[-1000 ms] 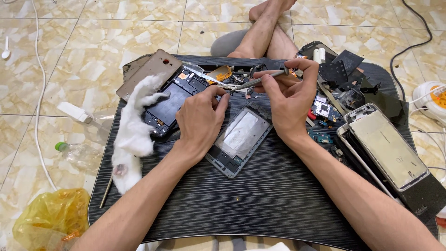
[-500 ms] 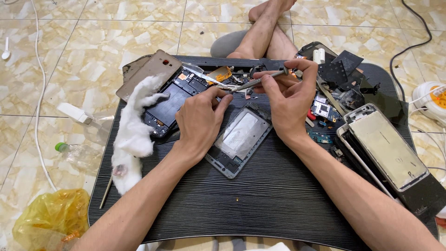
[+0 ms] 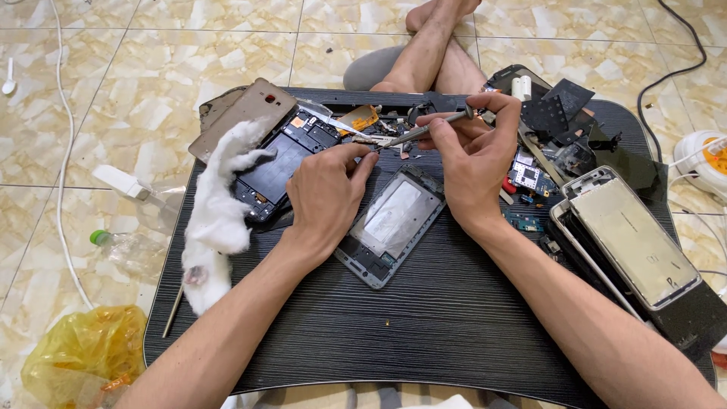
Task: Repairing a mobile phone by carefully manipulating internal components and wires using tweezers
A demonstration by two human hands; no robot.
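I see my right hand (image 3: 473,163) pinching a slim metal tool (image 3: 428,129), fingers closed; left hand (image 3: 326,193) curled, grip unclear, over the phone frame (image 3: 390,223) on the black ribbed desk (image 3: 424,326), marble-tiled floor (image 3: 113,91) around.

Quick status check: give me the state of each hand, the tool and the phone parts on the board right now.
left hand: fingertips pinching a small part, palm down on the board.
right hand: gripping the metal tool.
metal tool: tilted, tip at the small part.
phone frame: flat, emptied, silver plate showing.
opened phone: back off, board exposed.
back cover: detached, lying flat.
stacked screens: removed, piled at the right.
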